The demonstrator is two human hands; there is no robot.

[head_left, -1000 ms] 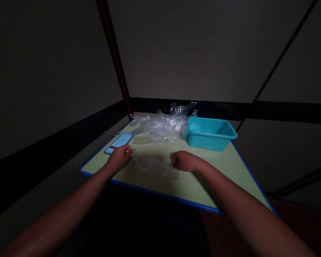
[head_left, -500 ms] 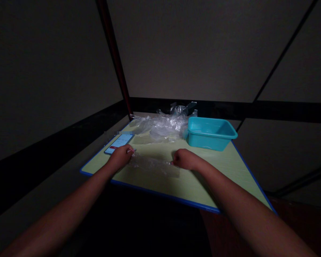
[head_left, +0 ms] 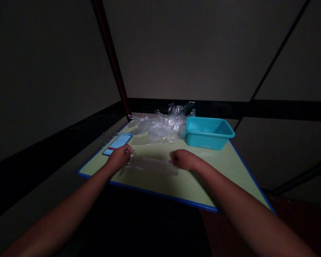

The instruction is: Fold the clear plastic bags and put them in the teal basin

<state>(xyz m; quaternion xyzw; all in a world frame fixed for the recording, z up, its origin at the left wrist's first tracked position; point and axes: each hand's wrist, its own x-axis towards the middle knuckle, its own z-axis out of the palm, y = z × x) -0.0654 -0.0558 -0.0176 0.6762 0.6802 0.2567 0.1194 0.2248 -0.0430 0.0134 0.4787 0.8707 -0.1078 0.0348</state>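
A thin, clear piece of plastic (head_left: 153, 166) is held by its two ends, pinched in the curled fingers of the left hand (head_left: 119, 156) and the right hand (head_left: 185, 159). Both grips are narrow, and the film is stretched between them as a limp, faintly creased strip (so sheer that the table (head_left: 192, 187) is seen through it). Beyond the grips, a crumpled heap of wrappers (head_left: 164, 125) is spread, glossy and wrinkled, with pointed corners stuck up at the back. Past the right grip, a turquoise tub (head_left: 207, 140) is set, smooth, rectangular, with rounded corners and a rolled lip. A flat, glassy phone (head_left: 120, 143) is partly covered by the left hand. Under everything, the pale yellow-green tabletop is edged in blue.
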